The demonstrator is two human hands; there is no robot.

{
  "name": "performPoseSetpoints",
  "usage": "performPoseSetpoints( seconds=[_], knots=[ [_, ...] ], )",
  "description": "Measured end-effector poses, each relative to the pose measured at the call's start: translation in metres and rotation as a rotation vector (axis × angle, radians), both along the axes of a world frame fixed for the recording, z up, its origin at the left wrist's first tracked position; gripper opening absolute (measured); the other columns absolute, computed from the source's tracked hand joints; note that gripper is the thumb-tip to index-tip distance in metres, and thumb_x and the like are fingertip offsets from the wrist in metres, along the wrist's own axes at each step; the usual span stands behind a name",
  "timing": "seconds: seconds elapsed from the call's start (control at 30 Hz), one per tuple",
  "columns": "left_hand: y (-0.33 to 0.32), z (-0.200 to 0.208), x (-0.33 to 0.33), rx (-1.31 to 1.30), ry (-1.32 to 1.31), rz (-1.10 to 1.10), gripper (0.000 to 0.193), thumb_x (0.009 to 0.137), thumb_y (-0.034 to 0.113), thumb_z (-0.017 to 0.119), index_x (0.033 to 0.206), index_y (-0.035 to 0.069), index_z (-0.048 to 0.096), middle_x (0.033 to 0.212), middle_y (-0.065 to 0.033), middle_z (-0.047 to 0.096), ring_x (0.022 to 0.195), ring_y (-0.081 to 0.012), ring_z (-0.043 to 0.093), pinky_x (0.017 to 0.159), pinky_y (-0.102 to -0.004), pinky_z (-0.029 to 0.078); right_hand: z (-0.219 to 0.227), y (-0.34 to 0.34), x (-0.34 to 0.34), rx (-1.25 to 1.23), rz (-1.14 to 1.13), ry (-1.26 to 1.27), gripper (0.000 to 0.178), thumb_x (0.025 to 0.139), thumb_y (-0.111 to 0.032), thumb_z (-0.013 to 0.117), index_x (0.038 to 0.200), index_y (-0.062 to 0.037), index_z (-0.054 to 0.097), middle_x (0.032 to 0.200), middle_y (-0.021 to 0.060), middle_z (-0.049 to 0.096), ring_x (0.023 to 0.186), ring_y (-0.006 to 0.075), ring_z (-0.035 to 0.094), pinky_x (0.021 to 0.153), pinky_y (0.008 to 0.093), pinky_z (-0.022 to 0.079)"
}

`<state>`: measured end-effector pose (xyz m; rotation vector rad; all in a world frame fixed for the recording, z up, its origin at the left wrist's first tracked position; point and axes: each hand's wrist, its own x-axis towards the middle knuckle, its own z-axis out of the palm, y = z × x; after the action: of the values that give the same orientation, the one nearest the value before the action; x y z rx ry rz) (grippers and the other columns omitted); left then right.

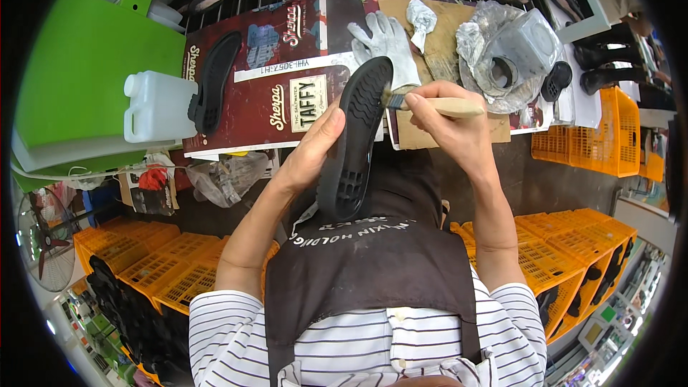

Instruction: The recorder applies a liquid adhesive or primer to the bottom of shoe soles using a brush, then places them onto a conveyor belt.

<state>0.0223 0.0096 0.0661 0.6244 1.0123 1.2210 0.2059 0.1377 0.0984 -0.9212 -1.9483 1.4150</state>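
The black shoe sole (356, 140) stands nearly on end in front of the person's dark apron (373, 258), tread side facing the camera, its toe up at the workbench edge and its heel down near the chest. The left hand (313, 152) cups the sole along its left edge at mid-length, fingers wrapped behind it and thumb on the rim, so it is clasped firmly there. The right hand (448, 125) is closed around the pale wooden handle of a small brush (430, 105), whose bristle end meets the sole's upper right edge. The sole looks light and rubbery, likely to flex if held only at one end (the ridged tread should keep it from slipping), so the mid-length edge grip seems the steadiest hold. Just beyond the sole's toe lies a grey work glove (387, 43) on flattened cardboard (444, 36). Left of the sole, another black sole (213, 82) rests on dark red printed card beside a white plastic jug (154, 106). To the right of the sole sits a foil-wrapped container (512, 54), and farther right and below are orange crates (595, 136).
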Motion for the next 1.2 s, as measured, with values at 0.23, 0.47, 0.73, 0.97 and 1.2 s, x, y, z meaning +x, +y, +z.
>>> performPoseSetpoints(
  seconds=[0.23, 0.47, 0.73, 0.97, 1.2],
  knots=[
    [-0.002, -0.013, -0.009, -0.057, -0.097, 0.058, 0.067, 0.099, 0.056, 0.024, 0.119, -0.001, 0.054, 0.091, -0.0102, 0.063, 0.076, -0.0155, 0.061, 0.068, -0.0279, 0.051, 0.009, 0.01, 0.007, -0.079, 0.144, 0.136, 0.011, 0.085, -0.009, 0.067, 0.087, 0.0018, 0.069, 0.074, 0.0071, 0.067, 0.06, 0.0118, 0.062, 0.052, 0.0225, 0.048],
    [0.006, -0.009, -0.008, -0.148, -0.459, 0.232, 0.057, 0.101, 0.049, 0.029, 0.115, 0.002, 0.057, 0.093, -0.0091, 0.066, 0.077, -0.0158, 0.065, 0.071, -0.0279, 0.055, 0.001, -0.013, 0.001, 0.659, 0.658, 0.079, 0.031, 0.075, -0.006, 0.064, 0.105, -0.0118, 0.066, 0.084, 0.0047, 0.054, 0.079, 0.0243, 0.056, 0.067, 0.036, 0.046],
    [0.0, -0.016, -0.009, -0.062, -0.42, 0.074, 0.061, 0.1, 0.052, 0.028, 0.115, -0.001, 0.056, 0.087, -0.0131, 0.065, 0.07, -0.0195, 0.064, 0.063, -0.0292, 0.054, -0.023, 0.01, 0.0, 0.684, 0.288, -0.011, 0.028, 0.074, -0.005, 0.069, 0.102, -0.0113, 0.069, 0.085, 0.006, 0.059, 0.081, 0.025, 0.057, 0.071, 0.0359, 0.045],
    [0.002, -0.031, -0.012, -0.055, -0.265, 0.077, 0.061, 0.101, 0.053, 0.026, 0.113, 0.003, 0.059, 0.087, -0.0091, 0.066, 0.074, -0.0148, 0.064, 0.067, -0.0271, 0.053, -0.007, -0.013, -0.004, 0.387, 0.318, 0.013, 0.017, 0.081, -0.01, 0.07, 0.097, -0.0045, 0.069, 0.073, 0.0118, 0.061, 0.068, 0.028, 0.059, 0.063, 0.0351, 0.048],
    [0.003, -0.031, -0.011, -0.009, -0.307, 0.089, 0.061, 0.101, 0.052, 0.025, 0.112, 0.004, 0.06, 0.089, -0.0078, 0.067, 0.076, -0.0144, 0.064, 0.069, -0.0285, 0.053, -0.013, -0.009, -0.007, 0.568, 0.236, 0.086, 0.017, 0.08, -0.009, 0.07, 0.095, -0.0048, 0.067, 0.07, 0.0107, 0.056, 0.066, 0.0271, 0.055, 0.06, 0.0369, 0.045]
  ],
)
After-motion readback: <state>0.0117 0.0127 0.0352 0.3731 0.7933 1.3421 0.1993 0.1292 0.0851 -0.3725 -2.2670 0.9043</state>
